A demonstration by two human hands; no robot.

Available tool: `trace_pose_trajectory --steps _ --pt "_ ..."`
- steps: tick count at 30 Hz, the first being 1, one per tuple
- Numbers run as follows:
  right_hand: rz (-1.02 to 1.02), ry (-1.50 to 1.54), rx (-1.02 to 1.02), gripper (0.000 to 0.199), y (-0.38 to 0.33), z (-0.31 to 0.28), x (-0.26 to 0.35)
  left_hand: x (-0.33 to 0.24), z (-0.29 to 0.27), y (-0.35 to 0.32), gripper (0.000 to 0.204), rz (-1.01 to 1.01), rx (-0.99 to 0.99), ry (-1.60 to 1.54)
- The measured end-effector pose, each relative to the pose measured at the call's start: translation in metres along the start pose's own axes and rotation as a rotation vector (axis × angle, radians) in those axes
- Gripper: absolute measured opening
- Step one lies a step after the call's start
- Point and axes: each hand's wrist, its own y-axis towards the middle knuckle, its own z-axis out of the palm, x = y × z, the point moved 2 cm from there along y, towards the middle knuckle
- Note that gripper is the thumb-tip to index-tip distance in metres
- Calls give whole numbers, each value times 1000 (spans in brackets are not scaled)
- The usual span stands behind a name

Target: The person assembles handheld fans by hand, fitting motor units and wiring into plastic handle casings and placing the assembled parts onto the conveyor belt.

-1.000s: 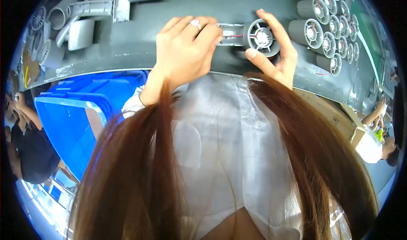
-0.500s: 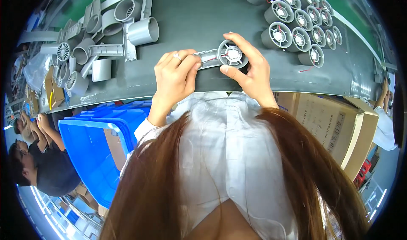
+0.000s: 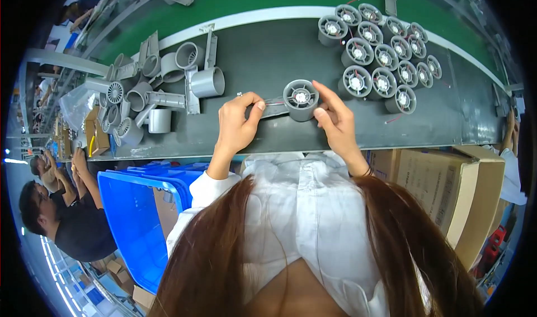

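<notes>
A grey plastic fan housing point(image 3: 301, 114) lies in front of me on the dark work surface. Its round end has a spoked grille with a white centre, and red wire runs along its flat handle. At the handle's left end, my left hand point(image 3: 238, 120) is closed, thumb and fingers pinching it. My right hand point(image 3: 337, 120) curves around the right side of the round end, forefinger at the rim and thumb lower on the wall. Its remaining fingers are partly hidden behind the thumb.
Several similar round housings with motors point(image 3: 358, 81) stand at the far right. Empty grey housings point(image 3: 208, 82) are heaped at the left. Blue bins point(image 3: 131, 216) and a cardboard box point(image 3: 436, 185) flank me below the table edge. A co-worker point(image 3: 78, 222) is at the left.
The whole view has shifted, so the table appears lower. The round end now tips to show more of its side wall, and my right thumb has moved from its front to its right side.
</notes>
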Motion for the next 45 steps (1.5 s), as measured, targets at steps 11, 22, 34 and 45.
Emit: trace_pose_trajectory --steps 11,22,34,45 --pt "-96 -277 -56 30 -3 -1 10 26 16 109 23 -428 -224 -50" --pt "-88 -234 5 29 -1 1 7 49 81 274 69 -332 -622 194" --pt "-91 -292 47 27 3 3 7 -35 -52 68 44 -107 -343 434" --pt "-137 -294 33 27 2 7 6 -1 -61 18 67 -256 -279 454"
